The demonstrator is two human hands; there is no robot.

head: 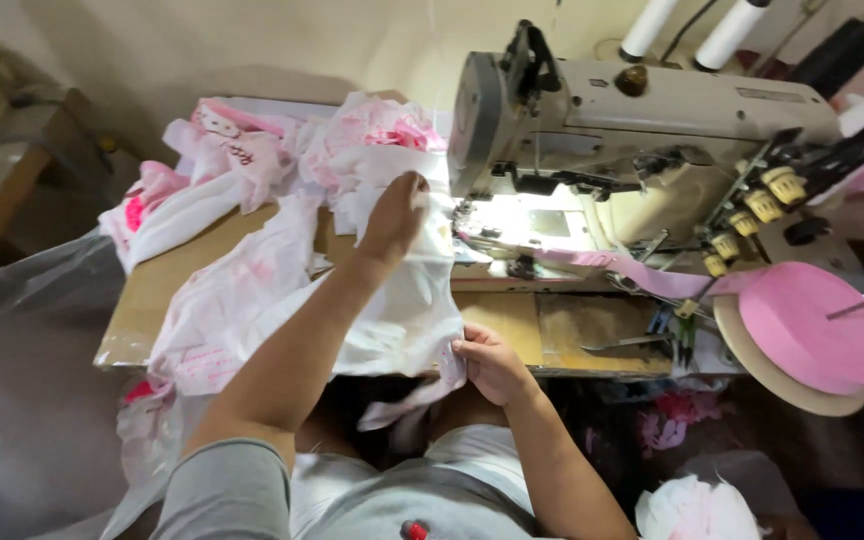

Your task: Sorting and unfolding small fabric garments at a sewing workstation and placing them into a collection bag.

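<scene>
The left hand [394, 215] lies flat, fingers spread, on top of the white fabric piece [392, 310], pressing it against the bench [152, 300] just left of the sewing machine [632, 130]. The right hand [490, 362] is clamped on the near edge of the same fabric piece, thumb over the cloth, at the front edge of the bench. The two hands are well apart, one at each end of the piece. The fabric piece runs from the lit needle area [512, 225] of the machine toward the person and hangs over the bench edge into the lap.

A heap of white and pink printed garments [252, 160] lies on the bench to the left and behind the left hand. A pink binding tape [642, 272] feeds from a pink tape roll [817, 325], mounted on a round disc to the right, across to the needle area. Two white thread cones [692, 25] stand behind the machine.
</scene>
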